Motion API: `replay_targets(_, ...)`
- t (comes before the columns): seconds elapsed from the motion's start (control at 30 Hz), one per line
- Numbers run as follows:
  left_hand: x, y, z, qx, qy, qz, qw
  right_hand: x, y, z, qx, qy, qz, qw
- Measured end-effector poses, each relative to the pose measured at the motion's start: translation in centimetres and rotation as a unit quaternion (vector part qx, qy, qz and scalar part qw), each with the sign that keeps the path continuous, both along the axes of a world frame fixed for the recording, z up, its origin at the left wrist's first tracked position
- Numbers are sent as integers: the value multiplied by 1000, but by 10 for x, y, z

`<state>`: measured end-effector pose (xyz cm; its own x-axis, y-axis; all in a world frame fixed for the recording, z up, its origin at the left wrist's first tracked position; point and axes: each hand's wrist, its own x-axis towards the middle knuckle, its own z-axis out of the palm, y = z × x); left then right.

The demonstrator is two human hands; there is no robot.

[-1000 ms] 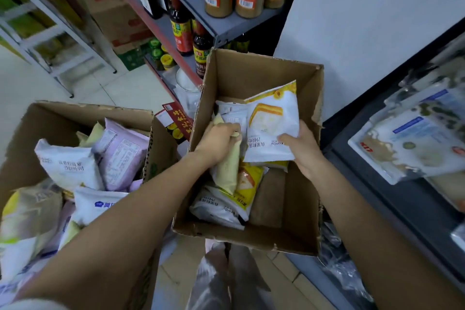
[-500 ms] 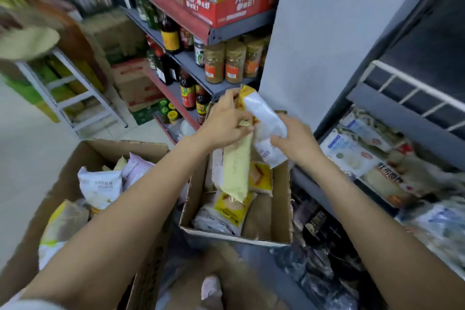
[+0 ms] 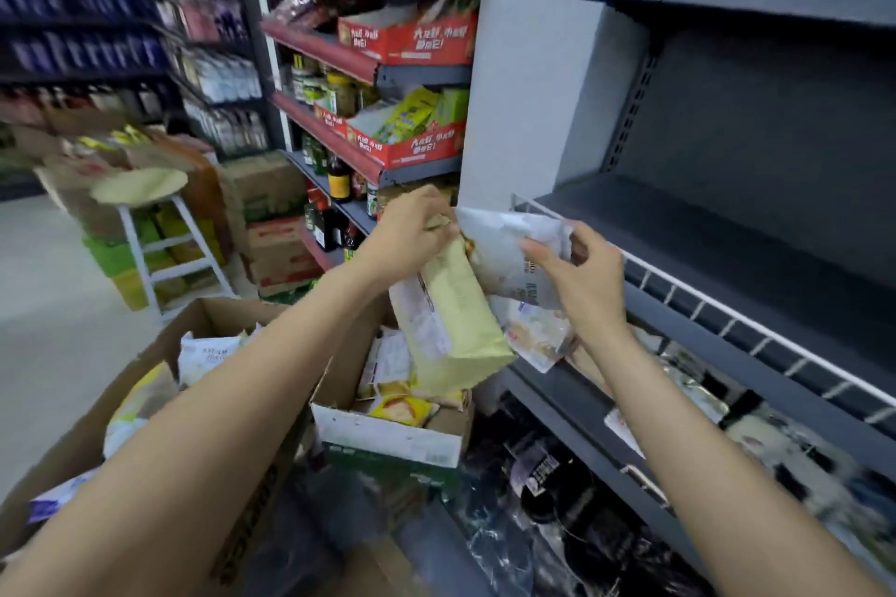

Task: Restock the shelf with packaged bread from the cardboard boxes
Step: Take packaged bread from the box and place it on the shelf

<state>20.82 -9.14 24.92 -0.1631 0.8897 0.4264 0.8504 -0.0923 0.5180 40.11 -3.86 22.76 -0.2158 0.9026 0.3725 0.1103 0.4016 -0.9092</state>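
Fingers of the left hand [image 3: 412, 233] curl around the top end of a long pale-green plastic bread pack [image 3: 451, 320], which hangs tilted at the centre of the frame, its lower end over the small open cardboard box [image 3: 388, 436]. Just to the right, the fingers and thumb of the right hand [image 3: 582, 276] pinch the edge of a white crinkled plastic bread bag with dark print [image 3: 509, 257]; the two packs touch where the hands meet. The white bag sits level with the white wire front rail [image 3: 703, 305] of the dark grey metal shelf [image 3: 727, 228] that fills the right of the frame. Below centre, the small box holds more packs, a yellow-and-white bread packet [image 3: 402, 407] among them. At the lower left, a large brown cardboard box [image 3: 145, 354] holds white and yellow bread bags [image 3: 208, 354]. Further packaged goods lie blurred on the lower shelf level [image 3: 703, 402] at the lower right. In the upper middle, red-edged shelves carry red display cartons [image 3: 412, 145] and dark bottles [image 3: 339, 179]. A white stool with a pale round seat [image 3: 140, 184] stands at the left, before stacked cartons.
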Motion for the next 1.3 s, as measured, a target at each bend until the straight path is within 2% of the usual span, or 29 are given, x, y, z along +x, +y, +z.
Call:
replay_targets(0.07,20,-12,19,17,-47,-2,999,22,-12,11,-26,25,19,999)
replay_targets(0.17,52,-28,45,28,-117,-33,992,59,-29,24,-44,13,38,998)
replay_targets(0.33,127,-39,76,28,-163,-89,982,137,-65,56,20,-8,-68,997)
replay_targets(0.47,210,-46,94,68,-128,-138,980,206,-95,79,55,2,-176,983)
replay_targets(0.57,274,-46,108,101,-73,-162,979,271,-108,91,44,-44,-273,960)
replay_targets(0.67,331,-46,121,127,-71,-160,976,343,-117,99,21,-78,-332,940)
replay_targets(0.73,363,-46,126,144,-103,-160,971,384,-122,104,19,-90,-358,929)
replay_targets(0.93,463,-19,126,74,-330,-220,915,495,-91,119,11,-220,-390,894)
replay_targets(1.1,545,22,117,45,-358,-264,895,572,-35,132,-20,-313,-375,872)
replay_targets(1.2,580,41,108,26,-371,-271,888,604,3,131,7,-289,-320,902)
replay_targets(1.3,602,60,102,-4,-363,-251,897,620,37,128,-3,-296,-310,903)
